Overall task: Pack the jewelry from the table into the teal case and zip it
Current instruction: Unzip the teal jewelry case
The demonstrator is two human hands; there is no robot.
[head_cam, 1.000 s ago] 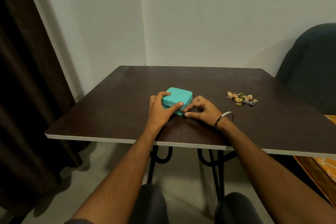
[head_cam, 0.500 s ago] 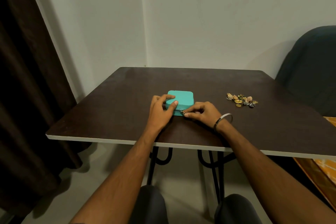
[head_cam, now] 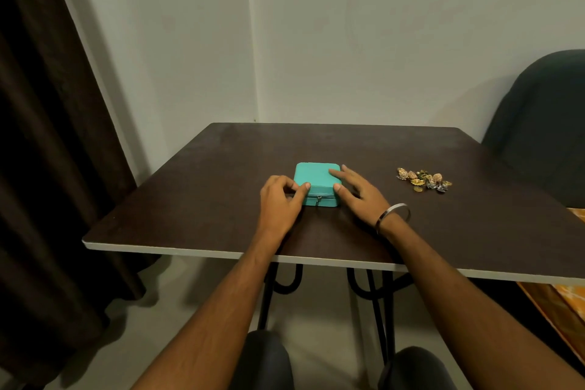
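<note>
The teal case (head_cam: 316,177) lies flat and closed near the middle of the dark table (head_cam: 202,199), its zipper pull (head_cam: 318,199) hanging on the front side. My left hand (head_cam: 280,204) is curled against the case's front left corner, thumb tip on the lid edge. My right hand (head_cam: 357,193) rests with spread fingers along the case's right side, one fingertip on the lid and the thumb at the front right corner. A small pile of gold and silver jewelry (head_cam: 422,180) lies on the table to the right, apart from both hands.
A dark curtain (head_cam: 47,168) hangs at the left and a dark chair back (head_cam: 538,123) stands at the far right. The table's white front edge (head_cam: 221,253) is close to my knees. An orange patterned cloth (head_cam: 569,294) shows at the lower right.
The case has been turned and set square with its zipper pull facing me. My right hand let go of the zipper pull and spread open on the case's right side.
</note>
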